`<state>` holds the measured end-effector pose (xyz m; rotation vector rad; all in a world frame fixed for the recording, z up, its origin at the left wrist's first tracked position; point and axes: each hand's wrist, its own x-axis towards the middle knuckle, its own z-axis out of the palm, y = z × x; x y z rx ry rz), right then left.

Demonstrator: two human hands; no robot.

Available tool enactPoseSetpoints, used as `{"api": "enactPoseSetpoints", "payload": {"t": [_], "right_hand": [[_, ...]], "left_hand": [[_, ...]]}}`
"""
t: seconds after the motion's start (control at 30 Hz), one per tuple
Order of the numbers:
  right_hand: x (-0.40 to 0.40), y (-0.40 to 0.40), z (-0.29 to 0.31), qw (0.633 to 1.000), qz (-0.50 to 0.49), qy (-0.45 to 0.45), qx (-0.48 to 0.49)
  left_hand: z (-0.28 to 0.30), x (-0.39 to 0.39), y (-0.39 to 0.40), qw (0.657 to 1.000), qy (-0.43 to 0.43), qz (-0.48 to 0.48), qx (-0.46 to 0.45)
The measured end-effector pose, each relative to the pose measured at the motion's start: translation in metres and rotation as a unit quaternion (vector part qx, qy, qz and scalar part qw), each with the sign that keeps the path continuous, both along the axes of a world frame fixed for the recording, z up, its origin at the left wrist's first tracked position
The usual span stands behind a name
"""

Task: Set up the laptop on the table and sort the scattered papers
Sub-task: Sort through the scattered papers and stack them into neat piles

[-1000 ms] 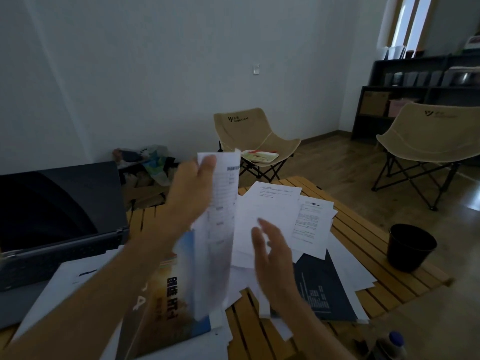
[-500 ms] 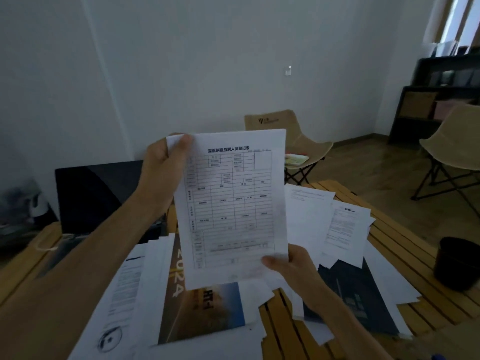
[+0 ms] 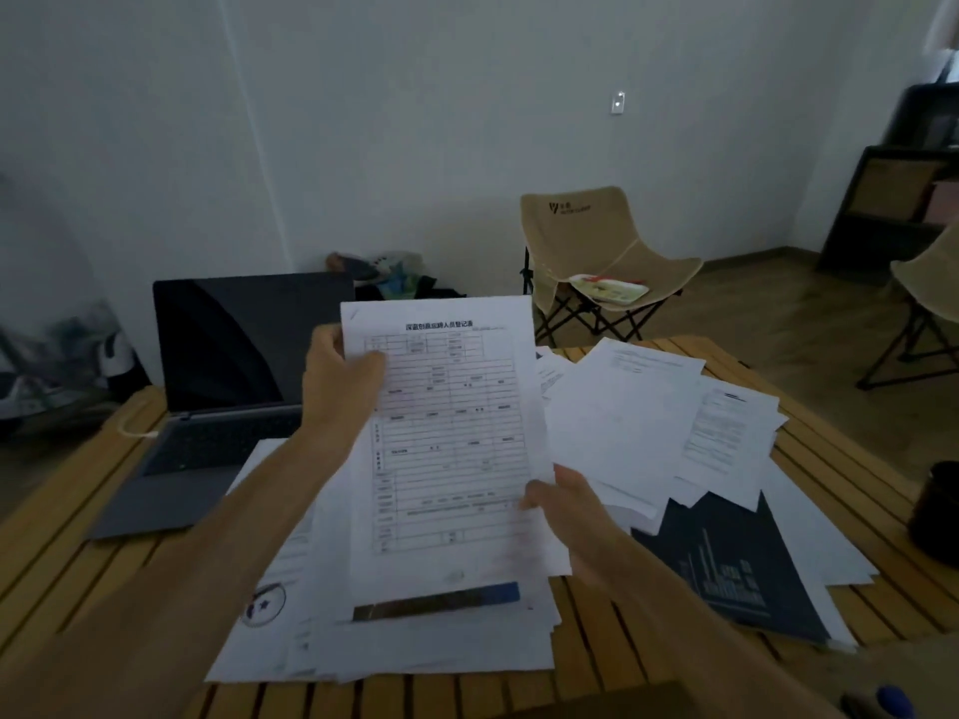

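Note:
I hold a printed form sheet [image 3: 446, 433] over a pile of papers [image 3: 322, 630] at the near left of the slatted wooden table [image 3: 62, 552]. My left hand [image 3: 337, 381] pinches the sheet's upper left edge. My right hand [image 3: 565, 505] pinches its lower right edge. An open grey laptop [image 3: 228, 386] with a dark screen stands at the far left of the table. More white sheets [image 3: 638, 422] lie scattered on the right, partly over a dark booklet [image 3: 726, 557].
A black cup [image 3: 936, 511] stands at the table's right edge. A beige folding chair [image 3: 586, 251] with a booklet on its seat stands behind the table, a second one [image 3: 929, 303] at the right. A blue-capped pen [image 3: 882, 703] lies bottom right.
The form sheet turned from edge-on to face-up between my hands and has come down lower over the left pile. My right hand took hold of its lower right edge. The view swung left.

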<state>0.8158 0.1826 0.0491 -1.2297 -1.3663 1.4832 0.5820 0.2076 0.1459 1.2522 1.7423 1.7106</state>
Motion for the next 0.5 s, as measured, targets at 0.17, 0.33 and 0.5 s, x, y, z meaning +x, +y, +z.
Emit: {"api": "enactPoseSetpoints", "payload": {"t": [0.17, 0.33, 0.5], "right_hand": [[-0.032, 0.015, -0.014, 0.993, 0.024, -0.095, -0.066], [-0.038, 0.023, -0.035, 0.977, -0.003, -0.166, -0.131], [-0.037, 0.020, -0.027, 0.980, 0.011, -0.170, -0.102]], "left_hand": [[-0.092, -0.014, -0.005, 0.979, 0.088, -0.005, -0.183], [-0.127, -0.012, -0.015, 0.970, 0.142, -0.001, -0.199], [-0.127, 0.012, -0.009, 0.914, 0.360, -0.030, -0.186]]}}
